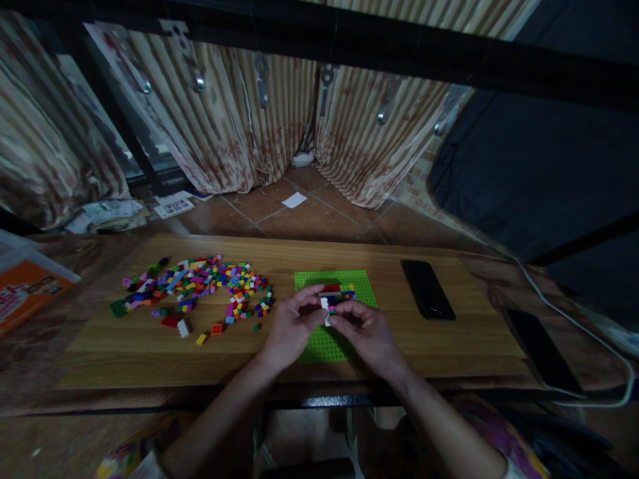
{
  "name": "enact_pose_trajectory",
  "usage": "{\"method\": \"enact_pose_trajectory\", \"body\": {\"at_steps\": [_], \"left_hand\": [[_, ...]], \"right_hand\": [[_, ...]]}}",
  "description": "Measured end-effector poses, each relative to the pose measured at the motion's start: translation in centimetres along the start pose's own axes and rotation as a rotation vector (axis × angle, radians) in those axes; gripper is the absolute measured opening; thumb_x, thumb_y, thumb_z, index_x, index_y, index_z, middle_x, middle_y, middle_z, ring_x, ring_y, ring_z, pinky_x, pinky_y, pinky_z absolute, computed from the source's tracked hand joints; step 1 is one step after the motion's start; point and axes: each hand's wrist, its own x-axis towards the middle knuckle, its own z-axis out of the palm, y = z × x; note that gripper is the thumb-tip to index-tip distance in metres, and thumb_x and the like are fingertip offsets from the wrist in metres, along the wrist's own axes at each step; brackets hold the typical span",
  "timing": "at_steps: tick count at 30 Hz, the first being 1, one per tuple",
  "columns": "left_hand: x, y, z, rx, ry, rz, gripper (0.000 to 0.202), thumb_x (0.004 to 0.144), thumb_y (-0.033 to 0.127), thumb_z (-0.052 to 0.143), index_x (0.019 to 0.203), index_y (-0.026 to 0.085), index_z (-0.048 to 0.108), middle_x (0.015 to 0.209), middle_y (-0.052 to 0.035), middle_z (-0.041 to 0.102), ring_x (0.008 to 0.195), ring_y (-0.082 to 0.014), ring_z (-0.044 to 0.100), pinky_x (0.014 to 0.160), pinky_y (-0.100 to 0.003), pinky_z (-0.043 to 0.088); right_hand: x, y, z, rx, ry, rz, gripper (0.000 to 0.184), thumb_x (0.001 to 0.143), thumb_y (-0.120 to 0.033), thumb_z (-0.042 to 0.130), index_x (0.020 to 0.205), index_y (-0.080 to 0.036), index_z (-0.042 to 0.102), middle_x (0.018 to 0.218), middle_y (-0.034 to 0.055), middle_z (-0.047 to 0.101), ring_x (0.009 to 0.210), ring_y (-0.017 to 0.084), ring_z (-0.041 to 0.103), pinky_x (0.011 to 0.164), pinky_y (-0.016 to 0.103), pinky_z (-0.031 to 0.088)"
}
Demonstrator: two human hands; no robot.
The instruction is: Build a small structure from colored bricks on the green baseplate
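Observation:
Over a green studded baseplate (329, 347), my two hands meet on a small assembly of toy bricks (324, 303). White, dark and pink pieces show in it between my fingertips. My left hand (293, 326) is closed on its left side, thumb and fingers pinching. From the right, my right hand (367, 330) pinches the same assembly with thumb and forefinger. Red, grey, blue and yellow bricks (348, 291) show just behind my fingers; whether they join the held piece I cannot tell. My fingers hide part of the assembly.
Many loose coloured bricks (200, 283) lie spread on the left of the wooden table (150, 362). A black phone (428, 290) rests right of the baseplate, and another dark device (542, 349) with a white cable (622, 359) lies at the right edge. An orange-and-white container (30, 283) stands far left.

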Motion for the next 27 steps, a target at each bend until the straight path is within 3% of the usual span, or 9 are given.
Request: {"method": "enact_pose_trajectory", "body": {"at_steps": [6, 14, 20, 27], "left_hand": [[-0.1, -0.4, 0.4, 0.036, -0.028, 0.046, 0.033, 0.074, 0.014, 0.061, 0.106, 0.016, 0.066, 0.085, -0.0026, 0.068, 0.079, -0.0145, 0.06, 0.078, -0.028, 0.046], [-0.1, 0.3, -0.1, -0.055, -0.033, 0.006, 0.027, 0.074, 0.019, 0.064, 0.1, 0.015, 0.069, 0.088, -0.0038, 0.07, 0.079, -0.015, 0.06, 0.075, -0.027, 0.046], [0.5, 0.2, -1.1, -0.041, 0.112, -0.066, 0.029, 0.07, 0.02, 0.064, 0.098, 0.014, 0.069, 0.077, -0.0019, 0.067, 0.071, -0.0141, 0.058, 0.068, -0.025, 0.045], [0.7, 0.3, -1.1, -0.038, 0.166, -0.209, 0.03, 0.07, 0.017, 0.059, 0.098, 0.014, 0.068, 0.073, -0.0005, 0.064, 0.065, -0.0117, 0.055, 0.06, -0.021, 0.043]], "right_hand": [[-0.2, -0.2, -0.1, -0.042, -0.003, 0.002, 0.017, 0.076, -0.035, 0.064, 0.072, -0.019, 0.064, 0.064, -0.0021, 0.061, 0.059, 0.012, 0.053, 0.057, 0.024, 0.042], [0.3, -0.7, -0.9, 0.105, -0.094, 0.108, 0.02, 0.076, -0.038, 0.065, 0.076, -0.018, 0.066, 0.059, -0.002, 0.061, 0.054, 0.012, 0.054, 0.058, 0.026, 0.044], [0.9, 0.4, -2.9, -0.201, 0.16, -0.062, 0.018, 0.075, -0.036, 0.065, 0.079, -0.02, 0.069, 0.077, 0.0024, 0.069, 0.071, 0.018, 0.063, 0.067, 0.029, 0.048], [1.6, -0.1, -4.3, -0.549, 0.229, -0.215, 0.016, 0.079, -0.032, 0.06, 0.081, -0.019, 0.069, 0.079, 0.0035, 0.069, 0.069, 0.017, 0.062, 0.066, 0.029, 0.047]]}}
